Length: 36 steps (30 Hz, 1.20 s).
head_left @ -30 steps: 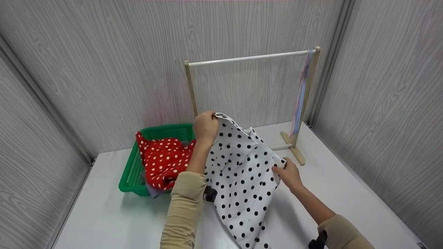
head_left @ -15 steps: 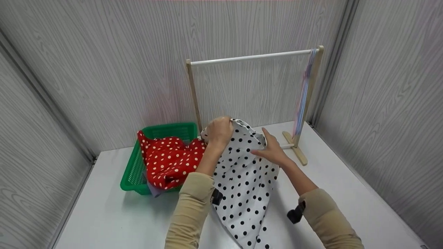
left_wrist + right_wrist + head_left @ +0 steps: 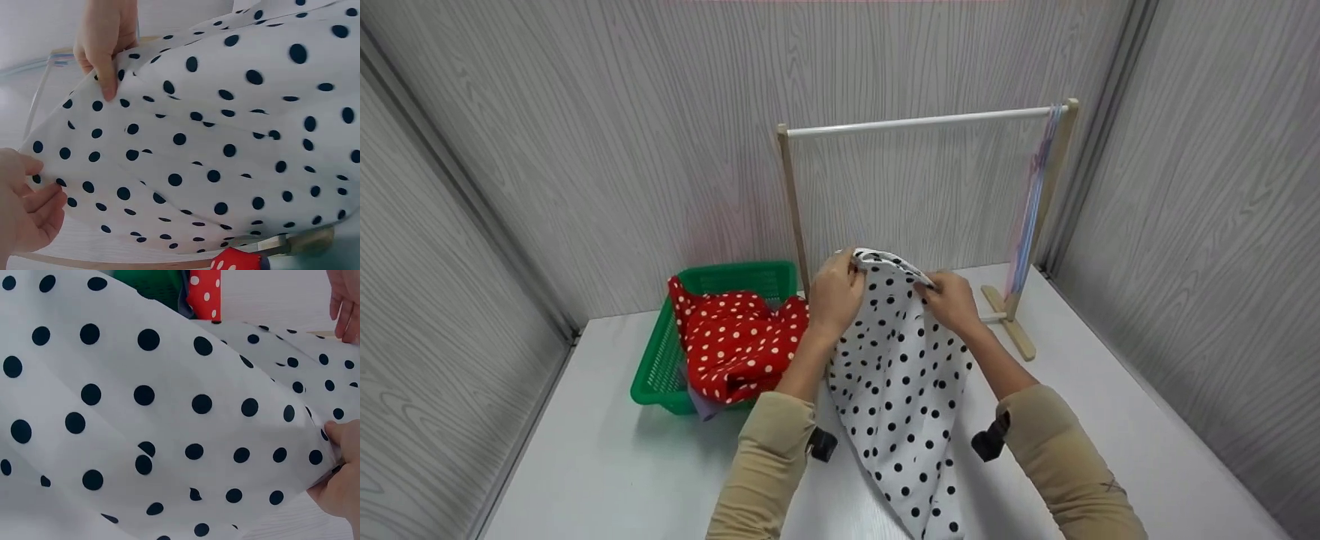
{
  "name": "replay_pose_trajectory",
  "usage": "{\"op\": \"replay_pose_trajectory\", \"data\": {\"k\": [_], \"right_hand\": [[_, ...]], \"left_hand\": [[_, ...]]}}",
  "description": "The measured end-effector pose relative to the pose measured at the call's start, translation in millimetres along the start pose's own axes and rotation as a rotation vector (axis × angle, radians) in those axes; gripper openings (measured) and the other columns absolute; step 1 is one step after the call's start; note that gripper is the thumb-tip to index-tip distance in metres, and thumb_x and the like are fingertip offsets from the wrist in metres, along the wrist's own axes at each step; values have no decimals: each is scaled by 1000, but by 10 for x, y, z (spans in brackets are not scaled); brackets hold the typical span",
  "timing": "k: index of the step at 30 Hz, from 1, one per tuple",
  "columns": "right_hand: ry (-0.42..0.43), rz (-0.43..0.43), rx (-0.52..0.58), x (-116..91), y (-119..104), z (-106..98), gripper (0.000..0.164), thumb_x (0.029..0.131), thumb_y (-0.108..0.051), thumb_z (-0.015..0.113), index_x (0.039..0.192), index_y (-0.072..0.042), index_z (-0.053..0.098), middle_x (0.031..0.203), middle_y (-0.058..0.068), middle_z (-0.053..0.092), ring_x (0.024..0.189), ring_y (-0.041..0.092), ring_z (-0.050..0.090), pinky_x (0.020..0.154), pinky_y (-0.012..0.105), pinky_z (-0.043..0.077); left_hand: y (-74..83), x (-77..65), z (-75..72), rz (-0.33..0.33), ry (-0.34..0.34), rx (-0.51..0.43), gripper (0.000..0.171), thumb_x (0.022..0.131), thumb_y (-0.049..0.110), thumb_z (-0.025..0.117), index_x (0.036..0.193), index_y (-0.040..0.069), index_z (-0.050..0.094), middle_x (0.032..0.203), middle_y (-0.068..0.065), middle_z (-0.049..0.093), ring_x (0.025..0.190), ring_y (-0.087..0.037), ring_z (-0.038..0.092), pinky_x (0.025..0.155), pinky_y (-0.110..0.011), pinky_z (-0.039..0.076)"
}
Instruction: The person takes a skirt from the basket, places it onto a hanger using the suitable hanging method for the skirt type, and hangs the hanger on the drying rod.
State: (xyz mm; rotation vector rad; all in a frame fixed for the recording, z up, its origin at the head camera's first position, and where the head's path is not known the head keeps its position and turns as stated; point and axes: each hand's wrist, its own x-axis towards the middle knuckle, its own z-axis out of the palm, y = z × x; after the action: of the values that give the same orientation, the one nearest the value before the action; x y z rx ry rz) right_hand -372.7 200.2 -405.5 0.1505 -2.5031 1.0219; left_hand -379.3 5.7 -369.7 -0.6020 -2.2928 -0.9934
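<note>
A white cloth with black polka dots (image 3: 896,390) hangs from both hands in the head view, its lower end trailing toward the near side of the table. My left hand (image 3: 838,296) pinches the left end of its upper edge; in the left wrist view, thumb and fingers of the left hand (image 3: 34,202) meet at that corner. At the right end of the same edge, my right hand (image 3: 950,300) grips the fabric between thumb and fingers, as the right hand (image 3: 343,472) also shows in the right wrist view. Between the hands the edge curves, with a fold at the left.
A green plastic basket (image 3: 652,375) stands left of the cloth, holding a red cloth with white dots (image 3: 742,345) and something purple. Behind is a wooden rack with a white rail (image 3: 919,124). Pink and blue hangers (image 3: 1031,202) hang at its right end. Grey wood-grain walls surround the table.
The right hand let go of its lower corner, moved up and left with spread fingers, and now grips the upper edge nearer the left hand. The left hand shifted slightly right.
</note>
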Motion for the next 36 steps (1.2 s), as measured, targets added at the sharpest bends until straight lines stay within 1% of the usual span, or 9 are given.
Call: {"op": "replay_pose_trajectory", "data": {"k": [4, 10, 13, 16, 19, 24, 26, 32, 36], "right_hand": [[81, -20, -58, 53, -20, -74, 15, 86, -8, 62, 73, 0, 63, 76, 12, 60, 66, 24, 51, 62, 39, 41], [153, 12, -90, 117, -44, -169, 13, 86, -8, 61, 83, 1, 69, 78, 15, 62, 69, 29, 54, 66, 44, 43], [175, 2, -100, 143, -91, -184, 13, 85, -9, 62, 82, 1, 69, 75, 14, 61, 66, 28, 51, 64, 43, 41], [187, -7, -88, 170, -149, -198, 14, 85, -10, 62, 83, 2, 70, 74, 14, 59, 66, 27, 51, 63, 42, 40], [199, 0, -41, 197, -201, -242, 15, 86, -10, 62, 85, 3, 70, 78, 15, 61, 70, 28, 53, 67, 41, 41], [238, 43, 63, 260, -232, -376, 15, 85, -7, 61, 90, 4, 70, 84, 18, 63, 77, 29, 55, 71, 40, 42], [257, 47, 94, 290, -220, -425, 15, 86, -6, 61, 91, 5, 70, 83, 19, 63, 77, 28, 55, 70, 38, 42], [298, 21, 80, 325, -151, -498, 18, 89, -5, 57, 93, 8, 67, 82, 20, 59, 76, 29, 53, 71, 38, 41], [318, 8, 35, 313, -48, -509, 20, 91, -3, 53, 100, 10, 64, 92, 24, 60, 85, 35, 56, 78, 45, 42]], "left_hand": [[37, -437, 96, -113, -100, -12, 54, 82, 15, 68, 128, -3, 47, 112, -15, 60, 96, -27, 58, 84, -38, 46], [168, -1330, 520, -398, -523, -26, 91, 69, 43, 77, 137, -1, 36, 132, -20, 45, 120, -35, 43, 98, -47, 34], [150, -1700, 770, -367, -620, 25, 108, 62, 52, 79, 139, -4, 30, 132, -23, 42, 120, -36, 42, 98, -48, 33], [57, -1912, 939, -314, -581, 71, 107, 61, 49, 81, 137, -7, 31, 125, -24, 47, 111, -35, 47, 91, -46, 38], [-76, -1963, 1006, -363, -496, 39, 91, 64, 37, 82, 129, -10, 39, 110, -22, 55, 97, -33, 54, 82, -44, 43], [-256, -1859, 999, -638, -479, -243, 61, 72, 20, 74, 119, -10, 50, 105, -19, 60, 94, -29, 58, 82, -42, 46], [-303, -1806, 990, -695, -480, -314, 46, 74, 15, 70, 110, -9, 56, 102, -16, 63, 88, -24, 58, 80, -39, 47], [-424, -1678, 921, -634, -330, -272, 4, 71, 5, 60, 72, 1, 62, 67, -3, 60, 57, -14, 45, 54, -31, 43], [-517, -1571, 803, -590, -176, -224, 15, 76, 4, 59, 62, 7, 52, 59, 0, 50, 54, -13, 38, 52, -31, 37]]}}
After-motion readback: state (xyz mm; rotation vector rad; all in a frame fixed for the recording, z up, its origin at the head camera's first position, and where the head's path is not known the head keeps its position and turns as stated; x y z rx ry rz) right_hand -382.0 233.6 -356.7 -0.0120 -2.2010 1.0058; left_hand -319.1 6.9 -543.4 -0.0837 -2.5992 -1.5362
